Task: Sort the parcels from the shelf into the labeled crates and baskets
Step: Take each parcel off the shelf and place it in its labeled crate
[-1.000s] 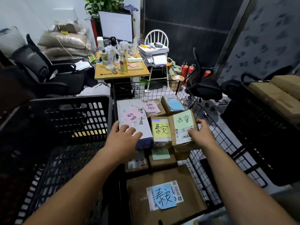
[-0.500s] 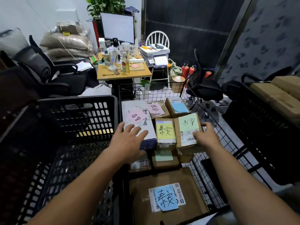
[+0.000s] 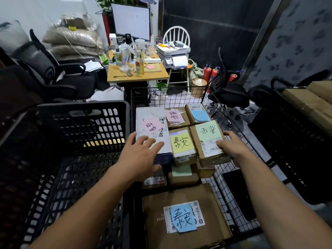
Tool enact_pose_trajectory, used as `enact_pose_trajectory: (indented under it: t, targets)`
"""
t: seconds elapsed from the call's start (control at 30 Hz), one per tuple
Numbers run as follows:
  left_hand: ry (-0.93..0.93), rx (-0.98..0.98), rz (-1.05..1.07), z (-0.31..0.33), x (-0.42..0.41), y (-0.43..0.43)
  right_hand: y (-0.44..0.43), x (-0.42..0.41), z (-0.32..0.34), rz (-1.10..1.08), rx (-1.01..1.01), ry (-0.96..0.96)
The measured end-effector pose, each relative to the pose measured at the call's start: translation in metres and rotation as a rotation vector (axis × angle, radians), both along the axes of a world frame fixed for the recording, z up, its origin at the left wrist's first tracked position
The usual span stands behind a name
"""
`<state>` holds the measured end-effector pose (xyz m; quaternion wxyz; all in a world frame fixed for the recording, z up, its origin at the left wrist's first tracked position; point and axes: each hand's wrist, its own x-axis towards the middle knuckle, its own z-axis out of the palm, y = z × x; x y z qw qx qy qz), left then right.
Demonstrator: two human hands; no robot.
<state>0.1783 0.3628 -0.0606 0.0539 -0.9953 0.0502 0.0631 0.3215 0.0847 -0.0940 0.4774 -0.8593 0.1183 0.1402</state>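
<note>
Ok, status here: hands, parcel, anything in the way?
Left hand rests flat on white box. Right hand grips green-note parcel. Yellow-note parcel wedged between the two.

Ahead of me stands a wooden desk crowded with bottles and cups, a bottle of yellow liquid near its front and a monitor with a blank white screen at its back. To its right a printer sits on a white chair, with red fire extinguishers beside it. Filled sacks are stacked by the wall on my left, behind a black office chair.
</note>
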Motion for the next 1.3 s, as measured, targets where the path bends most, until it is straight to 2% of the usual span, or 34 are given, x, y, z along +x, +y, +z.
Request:
enact_pose_trajectory:
  t: [0.2, 0.33, 0.5, 0.57, 0.63, 0.7, 1.03, 1.1, 1.3]
  targets:
    - [-0.007, -0.002, -0.001, 0.0, 0.0, 0.002, 0.021, 0.012, -0.024, 0.015, -0.182, -0.051]
    - [-0.015, -0.014, 0.003, 0.0, 0.0, 0.001, 0.031, 0.005, -0.048, 0.04, -0.424, -0.256]
    - [-0.041, -0.04, 0.009, -0.002, 0.0, 0.001, 0.027, -0.009, -0.052, 0.272, -0.812, -0.305]
    - [-0.044, -0.041, 0.009, -0.002, 0.0, 0.0, 0.034, -0.011, -0.046, 0.347, -0.784, -0.247]
    - [-0.047, -0.042, 0.011, -0.002, 0.0, 0.001, 0.042, -0.008, -0.047, 0.431, -0.588, -0.122]
    - [-0.045, -0.041, 0.013, -0.001, 0.0, 0.001, 0.045, -0.004, -0.056, 0.509, -0.493, -0.056]
    - [-0.037, -0.03, 0.001, -0.002, -0.001, 0.001, 0.051, -0.01, -0.062, 0.515, -0.422, -0.14]
    - [-0.033, -0.038, -0.001, -0.001, -0.001, 0.001, 0.049, -0.017, -0.053, 0.498, -0.434, -0.192]
    - [-0.062, -0.116, 0.005, 0.006, -0.006, -0.001, 0.056, -0.061, -0.006, 0.448, -0.68, -0.293]
